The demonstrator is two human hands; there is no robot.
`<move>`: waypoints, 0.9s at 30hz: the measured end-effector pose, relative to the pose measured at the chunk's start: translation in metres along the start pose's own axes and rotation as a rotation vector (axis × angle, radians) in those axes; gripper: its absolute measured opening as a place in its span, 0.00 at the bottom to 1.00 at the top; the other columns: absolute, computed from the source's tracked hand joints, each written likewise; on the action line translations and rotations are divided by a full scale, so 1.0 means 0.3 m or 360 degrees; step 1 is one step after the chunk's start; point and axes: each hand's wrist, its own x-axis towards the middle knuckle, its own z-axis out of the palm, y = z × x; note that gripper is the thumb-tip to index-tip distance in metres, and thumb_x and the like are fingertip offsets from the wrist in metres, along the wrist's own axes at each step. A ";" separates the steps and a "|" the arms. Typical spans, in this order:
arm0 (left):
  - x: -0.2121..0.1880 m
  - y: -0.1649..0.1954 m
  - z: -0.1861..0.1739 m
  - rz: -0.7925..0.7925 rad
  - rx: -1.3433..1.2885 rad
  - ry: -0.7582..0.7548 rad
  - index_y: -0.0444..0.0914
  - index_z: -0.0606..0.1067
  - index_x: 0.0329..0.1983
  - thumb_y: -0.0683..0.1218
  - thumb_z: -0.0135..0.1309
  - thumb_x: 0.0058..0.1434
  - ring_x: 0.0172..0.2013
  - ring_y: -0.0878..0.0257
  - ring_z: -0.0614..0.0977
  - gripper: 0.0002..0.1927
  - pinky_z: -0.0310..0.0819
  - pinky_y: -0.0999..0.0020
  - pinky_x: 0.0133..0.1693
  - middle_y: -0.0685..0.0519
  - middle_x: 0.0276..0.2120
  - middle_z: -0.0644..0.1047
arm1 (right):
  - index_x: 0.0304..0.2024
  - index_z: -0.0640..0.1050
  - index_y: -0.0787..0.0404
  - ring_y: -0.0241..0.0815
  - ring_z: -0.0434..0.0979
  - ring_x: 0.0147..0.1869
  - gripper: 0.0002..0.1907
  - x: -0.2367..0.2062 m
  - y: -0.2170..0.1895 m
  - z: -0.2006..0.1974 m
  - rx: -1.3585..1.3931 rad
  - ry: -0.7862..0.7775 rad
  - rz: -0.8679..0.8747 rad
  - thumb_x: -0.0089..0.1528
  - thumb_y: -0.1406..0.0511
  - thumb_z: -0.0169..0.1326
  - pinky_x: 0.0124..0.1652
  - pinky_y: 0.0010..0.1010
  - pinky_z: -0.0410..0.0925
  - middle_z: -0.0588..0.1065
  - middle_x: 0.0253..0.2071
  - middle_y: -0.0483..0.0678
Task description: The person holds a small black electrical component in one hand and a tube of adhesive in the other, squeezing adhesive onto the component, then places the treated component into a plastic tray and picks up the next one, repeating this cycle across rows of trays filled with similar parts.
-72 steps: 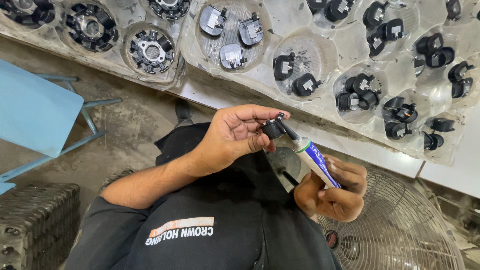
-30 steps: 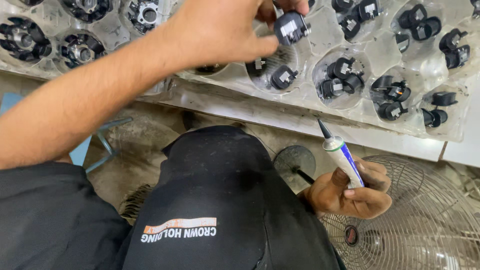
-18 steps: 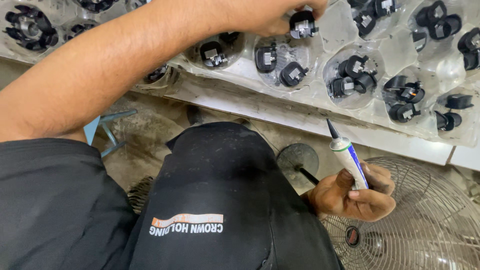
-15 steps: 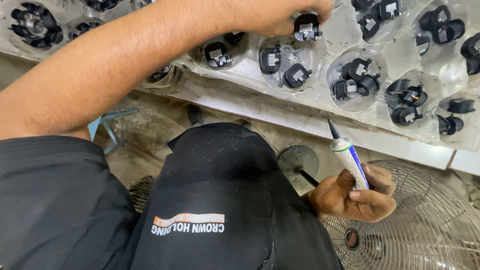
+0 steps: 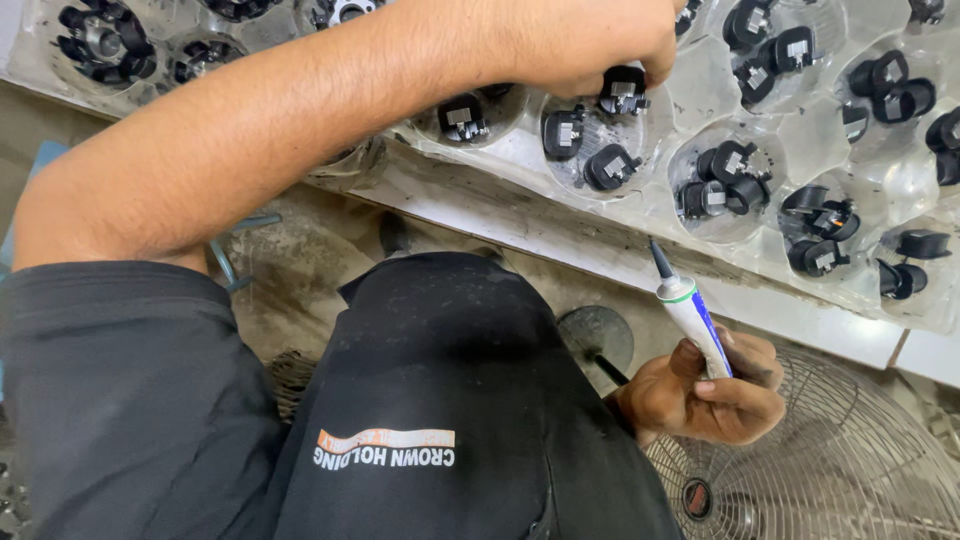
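A: What has changed, starting nearest?

B: Little close by. The right hand (image 5: 715, 395) is still low beside the black-clad lap, fingers wrapped round a white tube (image 5: 693, 318) with a blue band and a dark pointed nozzle aimed up. It sat the same way half a second ago, just above the wire fan guard (image 5: 850, 470).

A: And the shirt?

B: Black, with an orange stripe and white lettering (image 5: 385, 448) on the chest, read upside down from here.

A: Further out?

B: The left hand (image 5: 590, 40) has come down a little over the clear plastic tray (image 5: 700, 120). Before, the small black part (image 5: 622, 90) rode higher at the frame's top; now it sits lower, at the rim of a round pocket, pinched from above by the fingertips, the thumb just touching it.

A: What else is in that pocket?

B: Two more black parts with silvery metal tabs. Neighbouring pockets hold two or three each; those at far left hold larger round black pieces (image 5: 100, 45).

A: Under the tray?

B: A pale bench edge (image 5: 560, 225).
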 end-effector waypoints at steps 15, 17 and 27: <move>-0.020 0.034 -0.057 -0.0073 -0.0015 -0.0124 0.45 0.86 0.44 0.34 0.65 0.39 0.34 0.51 0.84 0.26 0.77 0.56 0.34 0.48 0.33 0.83 | 0.37 0.64 0.59 0.40 0.76 0.40 0.20 -0.004 -0.025 0.020 -0.0026 -0.0063 -0.0045 0.65 0.69 0.67 0.39 0.24 0.72 0.73 0.38 0.53; -0.024 0.042 -0.064 -0.0075 -0.0003 -0.0084 0.45 0.86 0.42 0.34 0.65 0.36 0.32 0.51 0.84 0.26 0.78 0.54 0.34 0.48 0.31 0.83 | 0.37 0.64 0.59 0.40 0.77 0.40 0.20 -0.005 -0.025 0.017 -0.0017 -0.0068 -0.0030 0.65 0.69 0.67 0.39 0.24 0.73 0.73 0.38 0.53; -0.019 -0.024 0.036 -0.0032 -0.0495 0.0295 0.37 0.77 0.51 0.36 0.66 0.40 0.36 0.53 0.83 0.30 0.78 0.60 0.34 0.48 0.39 0.81 | 0.39 0.65 0.59 0.42 0.77 0.43 0.19 -0.011 -0.027 -0.010 -0.0042 -0.0074 -0.0019 0.67 0.69 0.66 0.44 0.26 0.73 0.73 0.41 0.51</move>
